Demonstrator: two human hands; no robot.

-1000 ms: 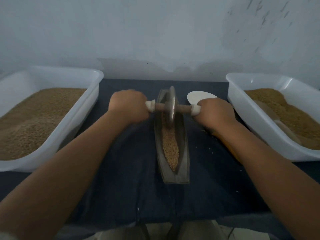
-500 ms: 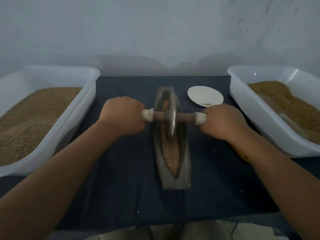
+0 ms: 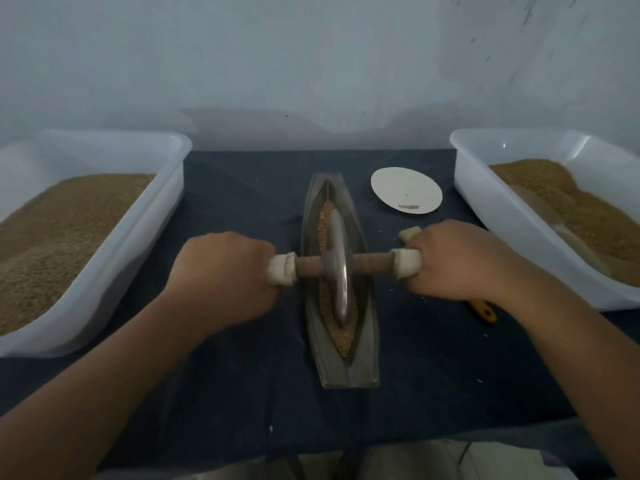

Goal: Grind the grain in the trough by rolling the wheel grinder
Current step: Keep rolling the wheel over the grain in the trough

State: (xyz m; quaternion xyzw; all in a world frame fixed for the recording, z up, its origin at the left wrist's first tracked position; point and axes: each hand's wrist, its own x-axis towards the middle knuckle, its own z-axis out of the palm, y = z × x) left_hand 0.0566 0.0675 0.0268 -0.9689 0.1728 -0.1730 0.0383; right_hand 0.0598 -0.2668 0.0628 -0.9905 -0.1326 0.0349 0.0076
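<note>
The person is clenching the left hand [image 3: 225,271] and right hand [image 3: 457,261] round the padded axle ends of the wheel grinder [image 3: 341,271], whose disc is standing upright in the trough [image 3: 346,374], bedded in the grain [image 3: 341,337] near its middle. Good rolling is probably depending on even downward pressure and a level axle, so the disc is tracking the groove without spilling. The trough is lying on a dark-clothed worktop [image 3: 242,393] between white tubs [image 3: 149,233], facing a pale wall [image 3: 311,64].

- white tub [image 3: 162,202] on the left, heaped with brown grain
- white tub [image 3: 479,206] on the right, same grain
- round white plate [image 3: 398,185] on dark blue cloth [image 3: 242,382]
- orange handle [image 3: 485,312], partly hidden
</note>
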